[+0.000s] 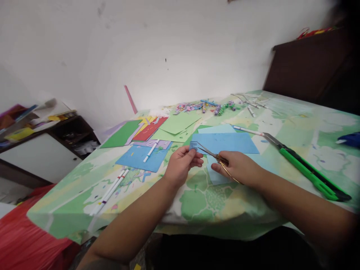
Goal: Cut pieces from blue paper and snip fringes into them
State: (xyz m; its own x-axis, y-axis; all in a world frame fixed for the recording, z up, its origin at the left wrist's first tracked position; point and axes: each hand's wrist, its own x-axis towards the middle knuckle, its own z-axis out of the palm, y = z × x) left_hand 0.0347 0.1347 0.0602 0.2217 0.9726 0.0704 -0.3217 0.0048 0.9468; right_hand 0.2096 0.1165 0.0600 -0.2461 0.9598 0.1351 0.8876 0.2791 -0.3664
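A right hand (pixel 239 167) grips scissors (pixel 215 155), blades at a small blue piece (pixel 193 145) pinched in the left hand (pixel 184 163), above the near part of a patterned tablecloth (pixel 197 202). A green cutter (pixel 312 172) lies right; blue sheets (pixel 229 143) lie just beyond, colored rolls (pixel 219 108) at the far side.

Two hands (pixel 184 163) hold scissors (pixel 218 156) and a small blue piece (pixel 193 145). Colored sheets (pixel 227 141) and markers (pixel 151 150) cover the desk (pixel 197 202).
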